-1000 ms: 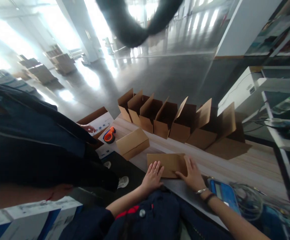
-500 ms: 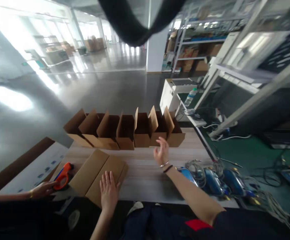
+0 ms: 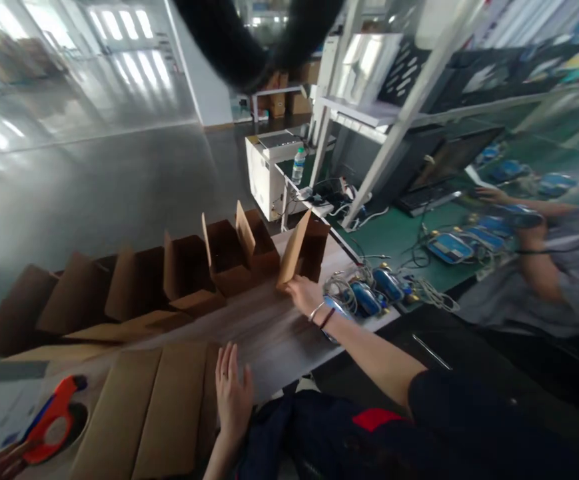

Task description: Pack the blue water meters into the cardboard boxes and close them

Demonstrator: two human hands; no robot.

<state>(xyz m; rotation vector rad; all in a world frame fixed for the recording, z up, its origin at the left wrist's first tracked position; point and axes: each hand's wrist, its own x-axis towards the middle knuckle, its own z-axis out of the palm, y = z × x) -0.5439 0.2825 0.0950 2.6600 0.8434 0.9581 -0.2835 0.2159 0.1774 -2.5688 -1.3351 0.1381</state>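
Observation:
My right hand (image 3: 305, 297) is closed on the near edge of an open cardboard box (image 3: 315, 245), which stands apart from the right end of a row. My left hand (image 3: 233, 393) has its fingers stretched out beside the right edge of a closed cardboard box (image 3: 139, 407); whether it touches the box I cannot tell. Several more open cardboard boxes (image 3: 189, 267) stand in the row along the far side of the table (image 3: 264, 333). At the lower left, another person's hand (image 3: 6, 461) holds an orange tape dispenser (image 3: 52, 427) close to the closed box.
Blue devices with coiled cables (image 3: 366, 297) lie right of my right hand. A metal rack (image 3: 399, 127), a white cabinet (image 3: 264, 173) and a water bottle (image 3: 298, 165) stand beyond the table. Another person in a grey sleeve (image 3: 576, 260) works at the right.
The view has swung right. My right hand has gripped the rightmost open box, now separated from the row. My left hand has moved off the closed box's top to its right edge.

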